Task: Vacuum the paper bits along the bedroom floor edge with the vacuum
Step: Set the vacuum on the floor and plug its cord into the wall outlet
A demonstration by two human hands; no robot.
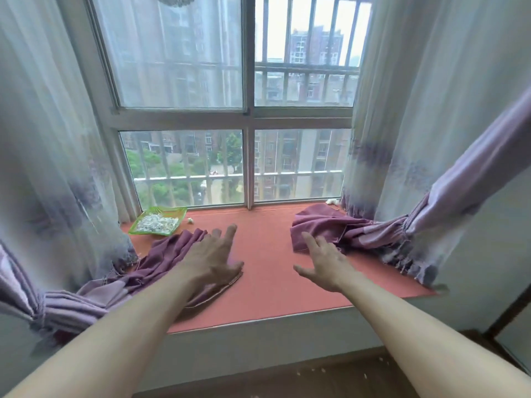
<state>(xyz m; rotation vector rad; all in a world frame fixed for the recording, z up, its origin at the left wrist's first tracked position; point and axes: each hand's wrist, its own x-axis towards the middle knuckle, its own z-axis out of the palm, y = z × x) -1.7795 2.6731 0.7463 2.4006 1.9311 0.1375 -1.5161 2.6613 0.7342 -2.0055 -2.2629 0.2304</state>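
In the head view, the left hand reached into the middle of the frame, palm down, fingers straight and spread. It was over the hem of the left purple curtain, which trailed across the salmon window-seat mat. Motion blur hid whether the palm pressed the cloth.

The right hand lay right of centre, also palm down, with fingers spread and thumb out. Its fingertips were at the edge of the right purple curtain, bunched on the mat. Neither hand held anything.

At centre left a green tray of white scraps sat on the mat below the window, with one loose white scrap just beside it.

The paper bits lay as small white specks on the brown floor. They were along the foot of the ledge at the bottom of the frame, mostly near the right forearm.
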